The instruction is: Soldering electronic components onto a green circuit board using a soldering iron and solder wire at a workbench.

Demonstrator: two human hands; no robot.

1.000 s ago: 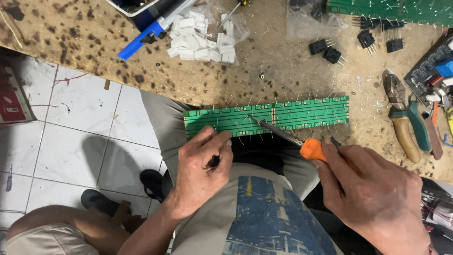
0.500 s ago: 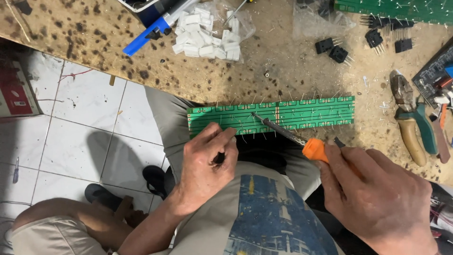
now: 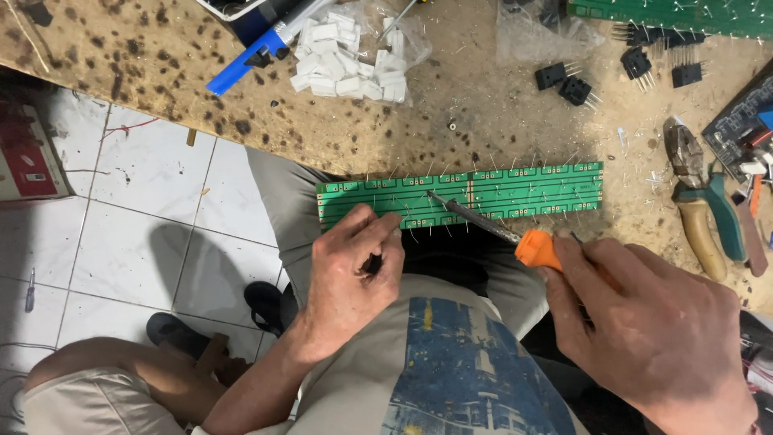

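Hands come first, nearest the camera. The right hand (image 3: 660, 338) is wrapped tight around a hot iron with an orange collar (image 3: 538, 250). Its thin metal tip (image 3: 471, 216) rests on the long green board (image 3: 483, 193). The left hand (image 3: 350, 278) is curled, with fingertips pressing the near edge of the board, and it pinches something small and dark that is hard to make out.

The board lies half on the brown spotted table (image 3: 499, 129) and half over the person's lap. It could tip or slide if the left hand lets go, because nothing else holds it. The tip could also slip sideways and join two shiny spots that should stay apart. The left fingers sit close to the tip, so a small slip could burn them. The thin wire legs sticking up from the board could poke skin.

Farther off lie pliers with green handles (image 3: 708, 217), black parts (image 3: 568, 80) and a bag of white blocks (image 3: 346, 56).
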